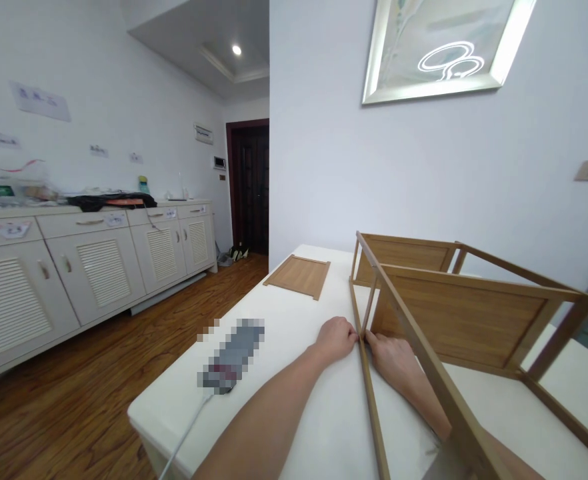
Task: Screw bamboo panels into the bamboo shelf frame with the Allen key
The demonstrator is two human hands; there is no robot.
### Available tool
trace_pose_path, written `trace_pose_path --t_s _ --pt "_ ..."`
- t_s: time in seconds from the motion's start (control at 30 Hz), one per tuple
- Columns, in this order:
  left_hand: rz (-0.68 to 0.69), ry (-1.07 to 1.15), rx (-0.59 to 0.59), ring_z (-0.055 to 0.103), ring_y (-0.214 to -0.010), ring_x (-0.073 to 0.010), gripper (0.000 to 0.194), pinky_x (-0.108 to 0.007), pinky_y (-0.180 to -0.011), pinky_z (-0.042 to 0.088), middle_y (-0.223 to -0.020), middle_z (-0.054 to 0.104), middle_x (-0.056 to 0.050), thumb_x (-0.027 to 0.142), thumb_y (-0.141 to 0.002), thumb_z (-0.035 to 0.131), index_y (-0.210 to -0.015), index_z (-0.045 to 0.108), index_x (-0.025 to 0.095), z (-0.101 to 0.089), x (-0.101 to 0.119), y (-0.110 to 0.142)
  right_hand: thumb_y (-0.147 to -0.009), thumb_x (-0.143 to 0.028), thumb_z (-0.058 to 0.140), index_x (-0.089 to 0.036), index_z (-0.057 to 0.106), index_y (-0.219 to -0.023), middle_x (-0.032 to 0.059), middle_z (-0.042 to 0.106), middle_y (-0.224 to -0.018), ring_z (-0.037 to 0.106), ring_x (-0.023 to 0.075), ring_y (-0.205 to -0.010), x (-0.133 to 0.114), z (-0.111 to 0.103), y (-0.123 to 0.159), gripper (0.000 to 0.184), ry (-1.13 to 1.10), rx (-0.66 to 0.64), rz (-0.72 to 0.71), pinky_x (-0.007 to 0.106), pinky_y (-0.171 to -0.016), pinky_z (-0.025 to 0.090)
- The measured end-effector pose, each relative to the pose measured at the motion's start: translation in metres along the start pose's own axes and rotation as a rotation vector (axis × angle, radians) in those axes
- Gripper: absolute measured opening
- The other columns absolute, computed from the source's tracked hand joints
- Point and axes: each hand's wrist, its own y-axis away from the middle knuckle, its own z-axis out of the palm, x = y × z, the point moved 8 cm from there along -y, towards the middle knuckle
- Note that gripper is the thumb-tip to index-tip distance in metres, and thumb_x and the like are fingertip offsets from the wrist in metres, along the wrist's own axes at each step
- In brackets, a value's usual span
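Our left hand (338,339) and right hand (393,360), both curled closed, pinch the rail (372,400); uneven push could skew it.

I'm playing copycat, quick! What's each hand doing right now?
Left hand: curled closed, right at the wooden shelf; can't tell if it's gripping.
Right hand: fingertips at the wooden shelf too; open or closed can't be told.

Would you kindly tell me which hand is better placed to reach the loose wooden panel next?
The left hand, probably: it is outside the wooden frame, nearer the loose panel. The right hand is farther away, inside the frame.
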Motion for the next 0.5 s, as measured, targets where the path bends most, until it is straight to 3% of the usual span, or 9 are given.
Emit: trace_pose_path --t_s 0.5 --pt "0.089 -0.165 0.0 0.062 -0.1 -0.0257 0.034 -0.037 -0.09 0.05 -0.101 0.066 -0.014 0.027 -0.091 0.04 -0.099 0.07 0.014 -0.011 0.018 0.01 -0.088 -0.01 0.041 -0.018 0.059 -0.11 0.0073 0.071 -0.082 0.068 0.0193 -0.072 0.002 0.006 -0.003 0.029 0.046 0.101 -0.049 0.023 -0.058 0.041"
